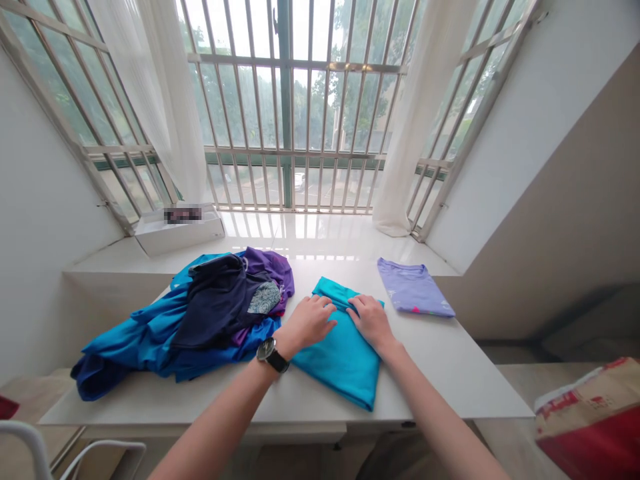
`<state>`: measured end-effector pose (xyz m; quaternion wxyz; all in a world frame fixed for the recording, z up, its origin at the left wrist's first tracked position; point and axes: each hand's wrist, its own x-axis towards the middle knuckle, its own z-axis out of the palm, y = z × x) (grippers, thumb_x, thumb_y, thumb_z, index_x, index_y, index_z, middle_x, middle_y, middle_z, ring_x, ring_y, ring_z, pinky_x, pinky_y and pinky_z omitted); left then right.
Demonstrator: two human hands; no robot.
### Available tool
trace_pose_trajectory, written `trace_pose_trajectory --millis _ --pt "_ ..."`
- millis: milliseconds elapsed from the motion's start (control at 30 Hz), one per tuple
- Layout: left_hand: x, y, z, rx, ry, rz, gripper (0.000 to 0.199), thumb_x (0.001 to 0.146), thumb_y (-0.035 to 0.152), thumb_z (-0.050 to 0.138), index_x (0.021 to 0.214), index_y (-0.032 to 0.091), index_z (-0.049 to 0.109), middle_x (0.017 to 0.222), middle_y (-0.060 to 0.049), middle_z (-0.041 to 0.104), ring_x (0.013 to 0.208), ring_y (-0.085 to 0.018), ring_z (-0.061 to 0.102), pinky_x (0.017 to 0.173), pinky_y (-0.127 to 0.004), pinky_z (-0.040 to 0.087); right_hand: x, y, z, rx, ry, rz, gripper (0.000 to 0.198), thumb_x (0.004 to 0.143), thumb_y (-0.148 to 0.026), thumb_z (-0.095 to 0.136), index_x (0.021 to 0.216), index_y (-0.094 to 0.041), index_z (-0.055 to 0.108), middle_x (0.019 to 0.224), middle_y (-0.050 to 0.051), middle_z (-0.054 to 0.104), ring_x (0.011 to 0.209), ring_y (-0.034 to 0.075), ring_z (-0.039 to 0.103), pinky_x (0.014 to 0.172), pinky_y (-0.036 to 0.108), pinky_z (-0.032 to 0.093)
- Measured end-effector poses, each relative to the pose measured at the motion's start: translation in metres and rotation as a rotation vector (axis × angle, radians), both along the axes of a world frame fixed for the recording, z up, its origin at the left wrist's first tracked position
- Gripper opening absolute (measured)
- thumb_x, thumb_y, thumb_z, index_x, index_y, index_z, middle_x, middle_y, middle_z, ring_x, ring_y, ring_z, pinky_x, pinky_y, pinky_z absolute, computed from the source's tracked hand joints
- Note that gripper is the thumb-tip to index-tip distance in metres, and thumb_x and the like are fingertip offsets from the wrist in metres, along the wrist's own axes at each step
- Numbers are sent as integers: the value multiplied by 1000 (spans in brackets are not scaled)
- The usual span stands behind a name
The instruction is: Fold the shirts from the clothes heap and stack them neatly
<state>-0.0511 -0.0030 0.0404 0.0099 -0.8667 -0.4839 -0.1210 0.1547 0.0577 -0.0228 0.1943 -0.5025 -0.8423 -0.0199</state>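
A turquoise garment (345,363), folded into a flat rectangle, lies at an angle on the white table. My left hand (309,325) rests on its upper left part, fingers stretched over the cloth. On its upper right part lies my right hand (369,321), the fingers spread and slightly bent. A small crease shows in the fabric between the fingertips of both hands. To the right is a folded lavender T-shirt (416,288) with its neckline toward the window. Left of my hands sits a loose heap of clothes, with dark navy clothing (213,300) over blue cloth (145,340) and purple cloth (270,263).
The white table (440,373) meets a window sill with a white box (180,233) at its left. White curtains (400,133) hang before the barred window. A red and beige bag (595,420) stands at lower right, a white curved frame (30,440) at lower left.
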Motion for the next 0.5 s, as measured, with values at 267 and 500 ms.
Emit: trace_pose_trajectory --millis 267,500 --pt "5 93 -15 -5 34 63 40 90 27 63 128 18 58 129 -15 59 117 -32 54 95 -45 46 17 51 -3 -19 88 61 18 96 -25 55 107 -21 69 114 8 71 107 23 63 96 35 45" --pt "-8 113 -28 -111 75 95 32 91 37 58 119 22 60 120 -11 61 107 -30 60 84 -39 52 28 60 -13 28 215 172 17 98 -29 54 101 -23 70 106 8 72 102 23 66 93 39 51"
